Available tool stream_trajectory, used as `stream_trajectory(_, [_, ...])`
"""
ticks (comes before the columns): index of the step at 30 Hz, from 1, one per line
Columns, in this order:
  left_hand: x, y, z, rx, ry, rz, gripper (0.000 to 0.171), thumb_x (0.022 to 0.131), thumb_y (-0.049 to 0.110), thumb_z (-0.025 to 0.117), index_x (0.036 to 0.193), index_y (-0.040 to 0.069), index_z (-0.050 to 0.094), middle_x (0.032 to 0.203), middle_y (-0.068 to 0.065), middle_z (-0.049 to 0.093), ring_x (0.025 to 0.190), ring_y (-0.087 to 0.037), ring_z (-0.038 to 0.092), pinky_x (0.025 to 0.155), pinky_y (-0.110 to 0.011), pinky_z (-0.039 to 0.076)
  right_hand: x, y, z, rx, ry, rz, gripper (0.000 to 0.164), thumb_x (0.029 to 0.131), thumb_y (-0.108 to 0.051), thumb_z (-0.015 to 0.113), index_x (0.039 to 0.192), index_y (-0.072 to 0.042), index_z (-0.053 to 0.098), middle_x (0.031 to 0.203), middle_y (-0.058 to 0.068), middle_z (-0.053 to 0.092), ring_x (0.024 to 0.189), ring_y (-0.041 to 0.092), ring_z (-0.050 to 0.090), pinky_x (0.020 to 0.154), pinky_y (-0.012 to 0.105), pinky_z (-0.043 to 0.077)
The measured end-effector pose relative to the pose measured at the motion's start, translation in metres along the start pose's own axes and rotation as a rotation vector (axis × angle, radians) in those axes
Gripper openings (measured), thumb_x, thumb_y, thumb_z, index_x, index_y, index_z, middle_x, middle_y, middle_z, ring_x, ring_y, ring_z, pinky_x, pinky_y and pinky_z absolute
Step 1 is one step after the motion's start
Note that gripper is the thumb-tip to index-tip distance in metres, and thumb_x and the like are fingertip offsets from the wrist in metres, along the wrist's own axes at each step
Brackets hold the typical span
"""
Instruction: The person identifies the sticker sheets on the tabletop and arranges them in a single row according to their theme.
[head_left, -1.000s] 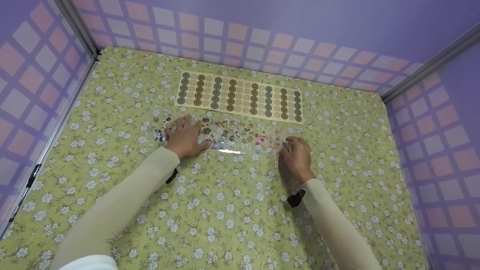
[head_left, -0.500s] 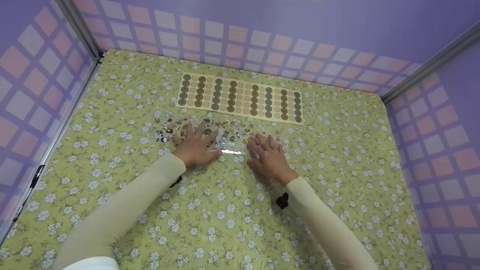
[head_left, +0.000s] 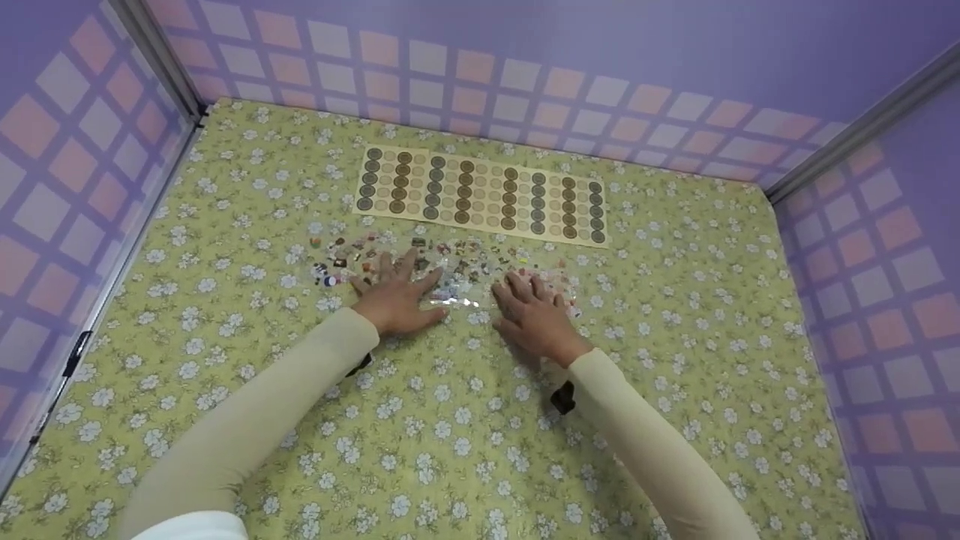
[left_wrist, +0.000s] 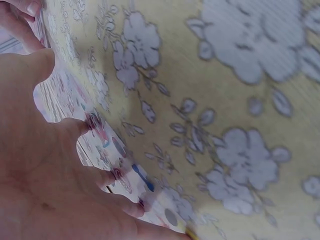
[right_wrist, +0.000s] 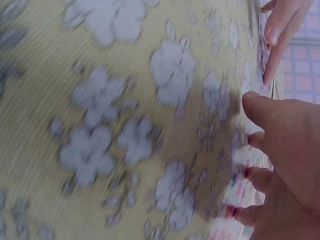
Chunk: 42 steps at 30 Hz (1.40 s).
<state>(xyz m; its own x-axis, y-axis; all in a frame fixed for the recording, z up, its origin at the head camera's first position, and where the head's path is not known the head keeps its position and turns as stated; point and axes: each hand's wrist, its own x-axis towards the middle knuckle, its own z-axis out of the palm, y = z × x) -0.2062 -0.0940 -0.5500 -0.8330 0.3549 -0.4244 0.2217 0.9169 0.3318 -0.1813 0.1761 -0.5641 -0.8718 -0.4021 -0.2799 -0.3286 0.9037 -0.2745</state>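
Transparent sticker sheets [head_left: 465, 262] with several small colourful printed pictures lie in a row across the cloth. My left hand [head_left: 397, 300] lies spread over their left half, its fingertips on the plastic; the left wrist view shows the fingertips touching down on the pictures beside a blue one [left_wrist: 142, 176]. On the right half rests my right hand [head_left: 536, 319], fingers extended and closer together, the fingertips touching the sheet [right_wrist: 235, 192] in the right wrist view. Pictures beneath both hands are partly hidden.
Behind the sheets lies a cream strip of round stickers [head_left: 480, 196] in grey, brown and beige columns. A yellow-green flowered cloth [head_left: 450, 450] covers the table. Purple checked panels [head_left: 525, 75] stand at the back and both sides.
My right hand has moved left from the sheets' right end, its bent fingers now extended on the plastic. My left hand has slid slightly right, uncovering pictures at the left end.
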Motion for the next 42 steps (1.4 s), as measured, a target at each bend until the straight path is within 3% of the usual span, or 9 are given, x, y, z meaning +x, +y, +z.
stream_trajectory(9, [0.005, 0.011, 0.002, 0.010, 0.004, 0.031, 0.078, 0.089, 0.072, 0.041, 0.154, 0.041, 0.011, 0.163, -0.009, -0.014, 0.144, -0.052, -0.013, 0.093, -0.087, 0.000, -0.009, 0.020, -0.001, 0.002, 0.004, -0.002, 0.063, 0.100, -0.050, 0.044, 0.155, -0.029, 0.022, 0.164, 0.003, 0.011, 0.149, 0.042, 0.008, 0.111, 0.072, 0.014])
stream_trajectory(26, [0.014, 0.034, 0.008, 0.063, 0.034, 0.025, 0.073, 0.093, 0.069, 0.036, 0.154, 0.041, 0.010, 0.164, -0.012, -0.008, 0.144, -0.055, -0.006, 0.099, -0.084, 0.004, -0.021, 0.042, -0.007, 0.031, -0.030, 0.012, 0.066, 0.099, -0.048, 0.047, 0.155, -0.029, 0.019, 0.164, 0.004, 0.008, 0.150, 0.040, 0.004, 0.112, 0.071, 0.010])
stream_trajectory(35, [0.017, 0.030, 0.008, 0.070, 0.057, 0.030, 0.071, 0.094, 0.066, 0.036, 0.155, 0.039, 0.010, 0.163, -0.013, -0.009, 0.145, -0.052, -0.008, 0.100, -0.083, 0.003, -0.021, 0.043, -0.005, 0.011, -0.009, 0.005, 0.066, 0.099, -0.049, 0.047, 0.155, -0.029, 0.019, 0.164, 0.004, 0.009, 0.150, 0.040, 0.006, 0.113, 0.070, 0.011])
stream_trajectory(39, [0.016, 0.023, 0.003, 0.039, 0.130, 0.063, 0.068, 0.097, 0.063, 0.033, 0.156, 0.036, 0.013, 0.164, -0.013, -0.006, 0.148, -0.046, -0.008, 0.105, -0.079, -0.001, -0.021, 0.040, -0.006, -0.018, -0.003, 0.011, 0.066, 0.099, -0.051, 0.045, 0.155, -0.030, 0.019, 0.164, 0.003, 0.010, 0.150, 0.040, 0.005, 0.112, 0.071, 0.009])
stream_trajectory(42, [0.012, 0.012, -0.002, 0.003, 0.195, 0.044, 0.067, 0.098, 0.061, 0.034, 0.156, 0.034, 0.016, 0.164, -0.013, -0.002, 0.148, -0.045, -0.008, 0.107, -0.077, -0.002, -0.020, 0.038, -0.006, -0.050, 0.007, 0.002, 0.065, 0.099, -0.052, 0.043, 0.155, -0.029, 0.020, 0.164, 0.004, 0.012, 0.150, 0.040, 0.006, 0.112, 0.072, 0.010])
